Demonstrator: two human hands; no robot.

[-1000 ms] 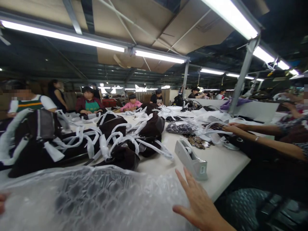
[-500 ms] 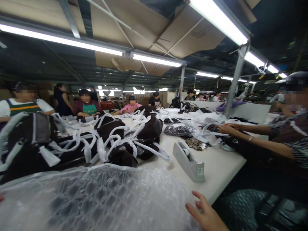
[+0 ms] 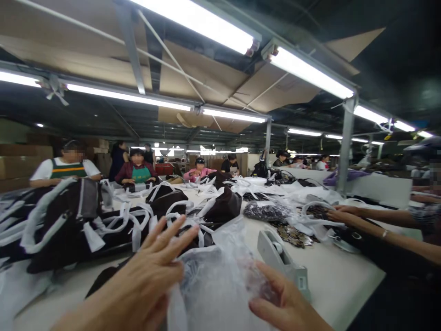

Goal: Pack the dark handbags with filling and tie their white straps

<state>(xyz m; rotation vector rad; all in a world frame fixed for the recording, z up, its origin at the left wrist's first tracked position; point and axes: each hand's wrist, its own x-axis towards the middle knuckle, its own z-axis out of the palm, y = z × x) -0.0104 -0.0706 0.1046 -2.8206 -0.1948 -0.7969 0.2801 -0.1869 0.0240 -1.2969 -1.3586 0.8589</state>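
Note:
My left hand lies at the bottom centre with its fingers spread, pressing on the left side of a clear bubble-wrap bundle. At the lower right my right hand curls its fingers and thumb around the bundle's right edge. The wrap is bunched up between both hands, with something dark showing under it. Just behind the bundle stands a grey tape dispenser on the white table.
Dark bags with white-wrapped straps are piled across the table's left and middle. A co-worker's arms reach in from the right over dark items. Several seated people work along the far side. A metal post rises at the right.
The wide bubble-wrap sheet has been gathered into a narrower bundle. My left hand has come into view on top of it, and my right hand has closed on its right edge.

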